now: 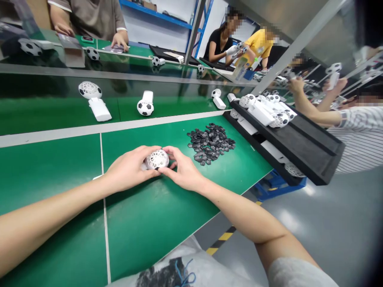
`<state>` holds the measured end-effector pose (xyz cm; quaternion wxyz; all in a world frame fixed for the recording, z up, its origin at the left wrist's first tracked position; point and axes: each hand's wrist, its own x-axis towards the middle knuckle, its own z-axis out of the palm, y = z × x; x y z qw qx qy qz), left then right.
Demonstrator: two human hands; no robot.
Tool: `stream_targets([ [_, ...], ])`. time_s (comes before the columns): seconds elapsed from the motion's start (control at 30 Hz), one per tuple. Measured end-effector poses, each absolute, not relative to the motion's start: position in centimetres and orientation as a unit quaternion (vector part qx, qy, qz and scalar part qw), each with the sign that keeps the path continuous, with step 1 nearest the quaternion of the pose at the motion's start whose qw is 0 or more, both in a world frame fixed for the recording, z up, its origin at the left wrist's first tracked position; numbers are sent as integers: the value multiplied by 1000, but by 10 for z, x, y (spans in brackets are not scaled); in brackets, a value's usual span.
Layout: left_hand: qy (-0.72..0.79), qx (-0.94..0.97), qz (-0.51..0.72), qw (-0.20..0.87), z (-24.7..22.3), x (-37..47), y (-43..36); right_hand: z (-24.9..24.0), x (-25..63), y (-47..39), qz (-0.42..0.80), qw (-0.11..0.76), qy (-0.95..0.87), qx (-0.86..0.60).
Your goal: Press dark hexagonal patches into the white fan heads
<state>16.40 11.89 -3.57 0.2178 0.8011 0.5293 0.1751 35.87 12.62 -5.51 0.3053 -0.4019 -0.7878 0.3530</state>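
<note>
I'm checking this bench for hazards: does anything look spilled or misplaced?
The stacked black rectangular trays jut past the green tabletop, possibly precarious. Small flat black pieces lie loose, perhaps spilled. The held white openwork ball shows no obvious damage.

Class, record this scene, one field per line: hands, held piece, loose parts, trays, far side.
Left hand: around the left side of a white lattice ball
Right hand: on the ball's right side
Held piece: the ball, openwork, with a dark patch low down
Loose parts: pile of black pieces on the green tabletop
Trays: two, black, one above the other, white pieces in both
Far side: soccer-ball pieces beyond the pale strip
</note>
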Motion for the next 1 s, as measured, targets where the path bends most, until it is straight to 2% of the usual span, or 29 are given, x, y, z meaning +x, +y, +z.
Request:
stream_targets([
  [0.07,532,803,166,212,-36,164,118,-55,372,140,309,292,-804,-416],
  [0.2,540,803,149,204,-37,165,118,-56,408,176,76,225,-783,-575],
  [0.27,540,800,151,213,-38,165,120,-57,420,187,33,189,-759,-622],
  [0.83,460,871,97,146,-35,159,127,-54,426,189,134,183,-801,-553],
  [1.0,458,872,105,138,-36,159,126,-46,412,158,196,251,-812,-489],
])
